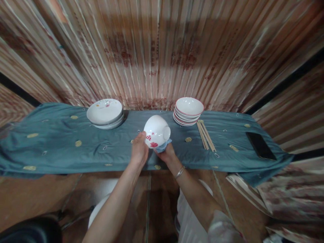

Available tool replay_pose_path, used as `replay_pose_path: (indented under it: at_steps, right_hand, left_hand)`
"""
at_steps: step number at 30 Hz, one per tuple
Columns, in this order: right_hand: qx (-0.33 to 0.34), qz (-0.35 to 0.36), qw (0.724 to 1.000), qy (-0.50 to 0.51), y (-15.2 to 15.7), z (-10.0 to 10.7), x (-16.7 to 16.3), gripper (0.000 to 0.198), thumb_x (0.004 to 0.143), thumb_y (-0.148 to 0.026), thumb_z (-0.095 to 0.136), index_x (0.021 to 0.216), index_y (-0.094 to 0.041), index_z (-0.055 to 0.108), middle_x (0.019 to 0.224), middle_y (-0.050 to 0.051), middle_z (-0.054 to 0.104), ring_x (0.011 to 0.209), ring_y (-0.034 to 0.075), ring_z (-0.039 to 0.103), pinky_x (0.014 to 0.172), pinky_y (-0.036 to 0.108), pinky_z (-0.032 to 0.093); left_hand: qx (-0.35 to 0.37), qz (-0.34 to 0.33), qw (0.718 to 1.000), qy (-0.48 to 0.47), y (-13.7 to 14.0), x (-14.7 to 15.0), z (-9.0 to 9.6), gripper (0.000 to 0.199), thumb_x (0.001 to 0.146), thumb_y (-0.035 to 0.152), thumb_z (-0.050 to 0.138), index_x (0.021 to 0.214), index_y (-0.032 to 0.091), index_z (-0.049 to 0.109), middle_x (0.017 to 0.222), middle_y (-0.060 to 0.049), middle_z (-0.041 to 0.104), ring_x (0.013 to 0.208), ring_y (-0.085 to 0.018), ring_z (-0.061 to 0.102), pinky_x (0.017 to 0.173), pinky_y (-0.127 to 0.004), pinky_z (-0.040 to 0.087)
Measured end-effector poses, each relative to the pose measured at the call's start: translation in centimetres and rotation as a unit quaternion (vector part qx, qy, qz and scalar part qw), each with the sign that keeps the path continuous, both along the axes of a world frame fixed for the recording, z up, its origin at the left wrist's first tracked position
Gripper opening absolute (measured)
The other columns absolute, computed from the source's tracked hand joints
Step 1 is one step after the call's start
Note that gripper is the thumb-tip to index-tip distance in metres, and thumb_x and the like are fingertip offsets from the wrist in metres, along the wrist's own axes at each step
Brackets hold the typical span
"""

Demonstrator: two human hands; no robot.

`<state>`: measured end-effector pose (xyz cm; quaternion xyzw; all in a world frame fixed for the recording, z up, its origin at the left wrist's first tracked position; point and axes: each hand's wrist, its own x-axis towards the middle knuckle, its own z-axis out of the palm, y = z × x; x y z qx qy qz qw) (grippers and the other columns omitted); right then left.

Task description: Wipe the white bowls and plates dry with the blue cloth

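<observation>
Between my two hands a white bowl [157,130] with red heart-like patterns is tipped on its side, its foot ring facing right. My left hand [139,148] grips the bowl's rim at the left, thumb on the outside. Under the bowl's right side, my right hand [165,152] presses a light blue cloth [164,146] against it; most of those fingers are hidden. Behind to the right stands a stack of white bowls [189,107] with red rims. Several white plates [105,112] with floral marks are stacked behind to the left.
Light wooden chopsticks [206,135] lie in front of the bowl stack. A black phone [260,145] rests near the right end of the table, which has a teal cloth [63,148] over it. Patterned curtains [152,50] hang directly behind the table.
</observation>
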<state>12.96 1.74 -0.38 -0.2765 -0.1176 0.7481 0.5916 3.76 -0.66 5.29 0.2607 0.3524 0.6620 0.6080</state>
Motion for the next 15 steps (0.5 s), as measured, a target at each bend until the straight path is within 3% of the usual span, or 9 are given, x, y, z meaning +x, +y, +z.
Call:
replay_pose_path:
  at_steps: [4, 15]
  right_hand:
    - [-0.022, 0.001, 1.000, 0.011, -0.6, 0.1, -0.9, 0.028, 0.085, -0.029, 0.053, 0.109, -0.023, 0.068, 0.080, 0.002, 0.077, 0.072, 0.016, 0.070, 0.069, 0.028, 0.060]
    - [-0.063, 0.103, 0.992, 0.047, -2.4, -0.2, -2.0, 0.023, 0.088, -0.027, 0.049, 0.101, -0.023, 0.067, 0.074, 0.002, 0.075, 0.071, 0.019, 0.070, 0.068, 0.034, 0.061]
  left_hand:
    - [-0.011, 0.004, 1.000, 0.013, 0.2, 0.2, -0.5, 0.029, 0.070, 0.039, 0.079, 0.080, 0.016, 0.066, 0.074, -0.005, 0.074, 0.092, -0.025, 0.072, 0.088, -0.037, 0.053]
    - [-0.036, 0.065, 0.994, 0.081, 1.0, 0.6, -1.8, 0.023, 0.074, 0.038, 0.070, 0.075, 0.018, 0.059, 0.069, 0.002, 0.063, 0.061, -0.013, 0.058, 0.065, -0.026, 0.048]
